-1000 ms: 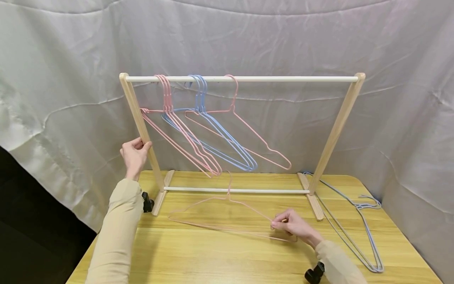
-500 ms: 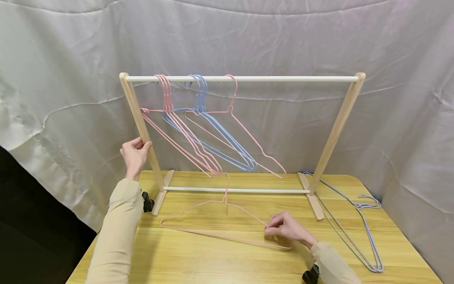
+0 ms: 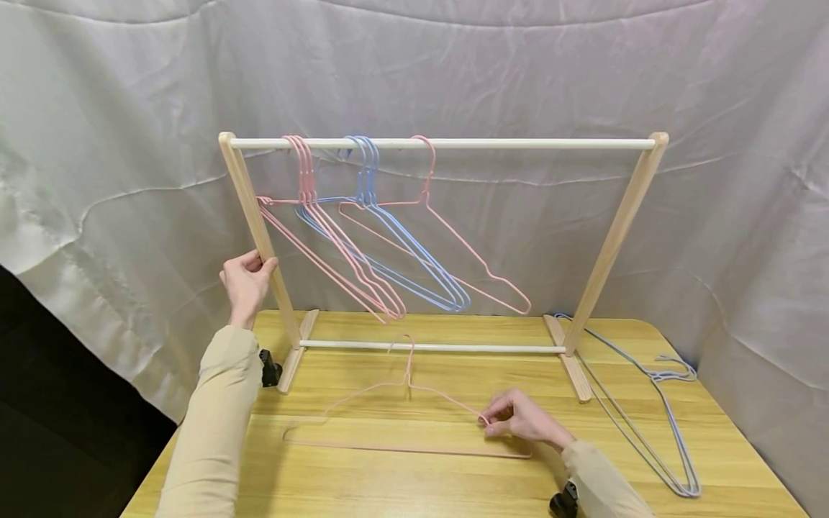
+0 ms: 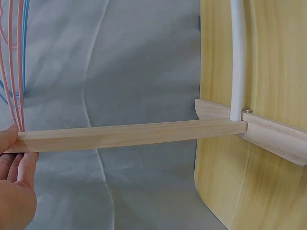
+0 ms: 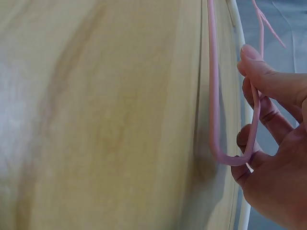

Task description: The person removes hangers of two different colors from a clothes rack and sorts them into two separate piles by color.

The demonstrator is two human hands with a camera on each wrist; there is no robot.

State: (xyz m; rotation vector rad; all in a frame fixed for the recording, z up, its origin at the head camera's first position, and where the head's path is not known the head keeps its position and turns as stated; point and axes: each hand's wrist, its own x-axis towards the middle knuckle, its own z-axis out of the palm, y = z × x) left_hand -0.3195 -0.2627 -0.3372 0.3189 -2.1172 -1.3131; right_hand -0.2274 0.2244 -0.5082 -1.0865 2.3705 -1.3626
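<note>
Blue hangers [image 3: 648, 410] lie right of the rack [image 3: 447, 144]

Both arms wear long, loose sleeves of pale beige cloth — the left sleeve [image 3: 210, 424] creased along the forearm, the right sleeve [image 3: 605, 482] likewise. A small black camera mount [image 3: 268, 368] sits under each wrist — hands bare.

The right hand [image 3: 521, 419] pinching the pink hanger [image 3: 401, 424] sits a little nearer the person and further left than a second ago; the hanger now lies flatter on the table [image 3: 363, 482], its left end shifted leftward; the rightmost hung hanger [image 3: 453, 244] sways.
</note>
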